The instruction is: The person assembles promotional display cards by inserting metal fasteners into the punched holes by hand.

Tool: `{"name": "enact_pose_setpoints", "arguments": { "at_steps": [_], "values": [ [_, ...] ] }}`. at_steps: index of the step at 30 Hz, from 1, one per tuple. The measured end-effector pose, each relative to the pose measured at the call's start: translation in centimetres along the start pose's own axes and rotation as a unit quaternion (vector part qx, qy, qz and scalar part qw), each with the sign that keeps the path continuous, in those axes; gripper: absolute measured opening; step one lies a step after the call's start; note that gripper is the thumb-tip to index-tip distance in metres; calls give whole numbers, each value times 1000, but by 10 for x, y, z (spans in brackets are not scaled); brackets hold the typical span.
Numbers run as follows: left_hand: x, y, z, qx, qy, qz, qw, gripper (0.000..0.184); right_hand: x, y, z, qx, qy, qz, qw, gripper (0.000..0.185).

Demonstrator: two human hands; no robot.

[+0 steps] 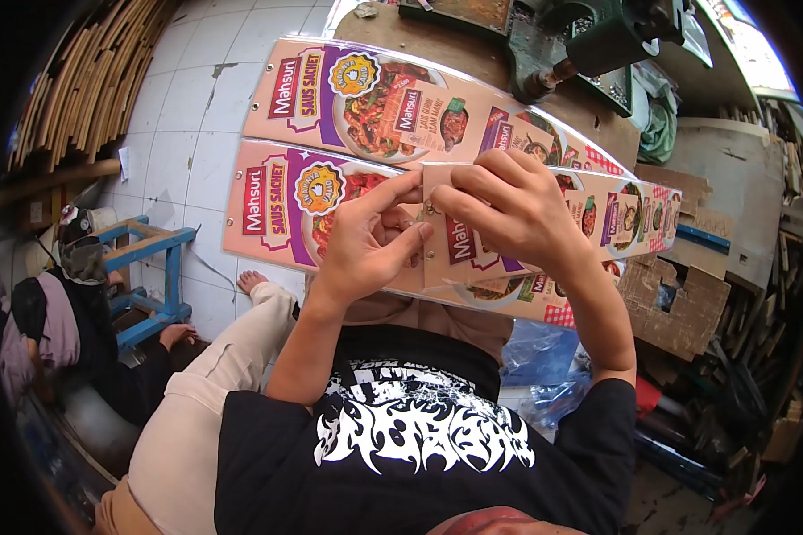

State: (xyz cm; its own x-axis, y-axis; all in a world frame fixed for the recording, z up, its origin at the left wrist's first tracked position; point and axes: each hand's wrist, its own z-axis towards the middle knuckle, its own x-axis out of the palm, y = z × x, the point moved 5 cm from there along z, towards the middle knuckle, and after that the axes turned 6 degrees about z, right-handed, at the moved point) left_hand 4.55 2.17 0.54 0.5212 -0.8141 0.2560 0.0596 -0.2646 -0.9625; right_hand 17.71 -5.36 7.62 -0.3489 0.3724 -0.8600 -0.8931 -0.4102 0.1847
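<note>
A top printed sauce panel (pixel 633 219) with a metal eyelet near its left edge lies across a second panel (pixel 268 207) in front of me. My left hand (pixel 375 236) is closed at the top panel's left edge, its thumb and fingertips meeting there. Curled over the same corner is my right hand (pixel 513 209), its fingertips pinched at the upper eyelet. Something small sits between the fingertips of both hands, too hidden to name. Farther off, another panel (pixel 285 116) of the same print rests on the workbench (pixel 473 36).
A green drill-press-like machine (pixel 589 49) stands at the back right. Wooden strips (pixel 80 80) lean at far left, above a blue frame stool (pixel 156 267). Another person (pixel 62 330) sits at left. Cardboard (pixel 674 303) and clear plastic wrap (pixel 544 366) lie at right.
</note>
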Motion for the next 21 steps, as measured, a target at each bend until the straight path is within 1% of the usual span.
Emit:
{"name": "enact_pose_setpoints", "arguments": {
  "at_steps": [1,3,4,6,7,9,10,12,13,15,16,18,19,21],
  "values": [
    [0,3,0,5,-2,5,1000,54,1,3,-4,0,1,1,1000,25],
    [0,5,0,9,-4,9,1000,54,0,2,-13,80,-9,68,994,36],
    [0,4,0,6,-6,16,1000,54,0,8,-16,81,-8,68,994,36],
    [0,5,0,4,-8,22,1000,54,-1,13,-19,134,-30,64,988,32],
    [0,5,0,3,-7,23,1000,53,1,18,-20,135,-30,65,988,32],
    [0,5,0,1,-6,24,1000,53,3,21,-25,193,-60,81,976,32],
    [0,4,0,9,-3,30,999,53,7,25,-26,194,-60,82,976,32],
    [0,3,0,14,-1,36,999,52,10,28,-31,231,-132,98,959,28],
    [1,1,0,14,-1,37,999,52,11,33,-30,232,-131,98,959,28],
    [2,2,0,12,-1,37,999,52,12,37,-33,294,-166,127,933,24],
    [1,2,0,16,-5,41,999,53,14,41,-32,296,-166,127,932,24],
    [1,2,-1,18,-7,46,999,53,17,45,-35,343,-202,154,904,25],
    [0,2,-1,12,-13,47,999,53,20,47,-34,344,-202,153,904,25],
    [-1,2,-1,7,-17,48,999,53,21,48,-35,359,-241,161,887,26]
  ]
}}
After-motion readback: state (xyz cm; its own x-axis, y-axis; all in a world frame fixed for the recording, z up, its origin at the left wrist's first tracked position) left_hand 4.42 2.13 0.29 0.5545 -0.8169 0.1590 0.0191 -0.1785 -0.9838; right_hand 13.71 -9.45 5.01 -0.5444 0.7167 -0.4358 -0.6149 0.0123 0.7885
